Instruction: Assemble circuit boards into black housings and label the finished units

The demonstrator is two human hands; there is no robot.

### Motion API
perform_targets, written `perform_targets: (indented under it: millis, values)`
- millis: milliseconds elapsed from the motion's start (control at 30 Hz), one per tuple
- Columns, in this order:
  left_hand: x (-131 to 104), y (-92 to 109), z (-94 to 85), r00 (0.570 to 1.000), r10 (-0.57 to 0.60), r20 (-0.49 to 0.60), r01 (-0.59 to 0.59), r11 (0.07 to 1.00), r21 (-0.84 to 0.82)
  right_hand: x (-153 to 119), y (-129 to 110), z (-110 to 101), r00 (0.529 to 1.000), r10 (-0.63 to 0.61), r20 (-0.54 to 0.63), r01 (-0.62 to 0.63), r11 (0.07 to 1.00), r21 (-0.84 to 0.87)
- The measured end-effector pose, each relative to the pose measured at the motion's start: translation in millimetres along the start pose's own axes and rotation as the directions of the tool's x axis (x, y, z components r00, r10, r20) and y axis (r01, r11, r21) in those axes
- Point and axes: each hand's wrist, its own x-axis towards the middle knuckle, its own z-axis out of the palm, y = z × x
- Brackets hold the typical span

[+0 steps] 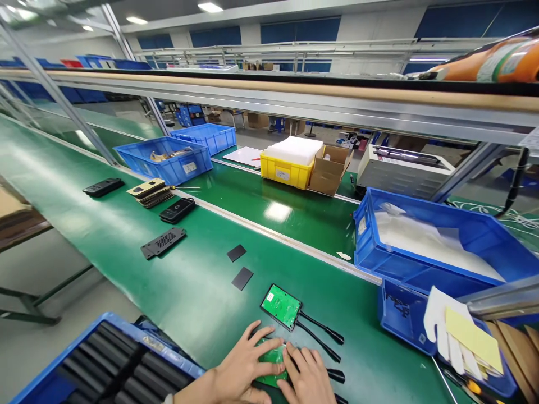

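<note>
My left hand (pixel 246 365) lies with spread fingers over a green circuit board (pixel 272 357) at the bottom centre. From the right, my right hand (pixel 309 375) touches the same board, its fingers bent close together; whether they pinch anything is hidden. Black cable ends (pixel 336 375) stick out to the right of this board. Just beyond my hands lies a second green circuit board (pixel 281 306) in a black frame, with two black cables. Two small dark rectangular pads (pixel 242 278) rest on the green table (pixel 202 292) further up and left.
A blue bin of black parts (pixel 197 370) stands at the lower left. Black housings (pixel 177 210) and stacked plates (pixel 150 192) lie at the upper left. Blue bins (pixel 366 247) line the right; a yellow bin (pixel 286 173) and carton (pixel 328 177) stand behind.
</note>
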Motion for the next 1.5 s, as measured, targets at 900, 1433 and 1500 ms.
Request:
perform_targets:
  millis: [900, 1433, 1500]
  values:
    - [-1, 27, 19.1, 0.65, -0.755, -0.089, 0.368, 0.415, -0.832, 21, 19, -7, 0.551, 0.344, 0.761, -0.811, 0.437, 0.39]
    - [24, 36, 8.2, 0.546, -0.836, -0.044, 0.433, 0.327, -0.84, 45, 15, -23, 0.553, 0.111, 0.826, -0.803, 0.336, 0.492]
    - [26, 36, 8.8, 0.541, -0.84, -0.042, 0.44, 0.325, -0.837, 43, 10, -20, 0.547, 0.158, 0.822, -0.798, 0.395, 0.455]
